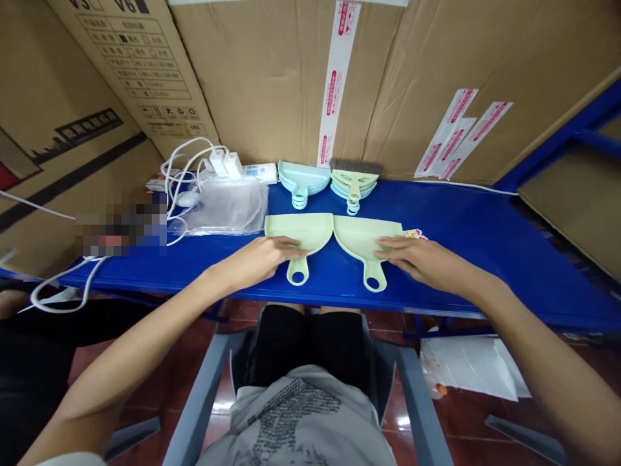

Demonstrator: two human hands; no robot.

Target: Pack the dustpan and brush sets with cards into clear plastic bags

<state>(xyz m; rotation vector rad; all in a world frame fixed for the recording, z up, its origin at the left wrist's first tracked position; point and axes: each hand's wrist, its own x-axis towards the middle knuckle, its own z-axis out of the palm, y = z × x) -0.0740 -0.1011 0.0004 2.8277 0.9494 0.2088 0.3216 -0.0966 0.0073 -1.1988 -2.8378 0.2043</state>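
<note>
Two pale green dustpans lie side by side on the blue table [485, 246], their handles toward me. My left hand [274, 255] rests on the left dustpan [298, 226], its fingers stretched across the pan above the handle. On the right dustpan [359, 234] lies my right hand [412, 257], fingers extended over its right part. Neither hand is wrapped around a handle. The pans' inner upper corners touch or nearly touch. A small colourful label [413, 233] peeks out beside the right pan, partly hidden by my right hand.
Behind are stacked light blue dustpans [304, 175] and a pile of green and blue brush heads [354, 184]. Clear plastic bags [226, 204], a power strip [262, 173] and white cables sit at left. Cardboard [272, 77] walls the back. Another person's dark-clothed leg [39, 375] shows at left.
</note>
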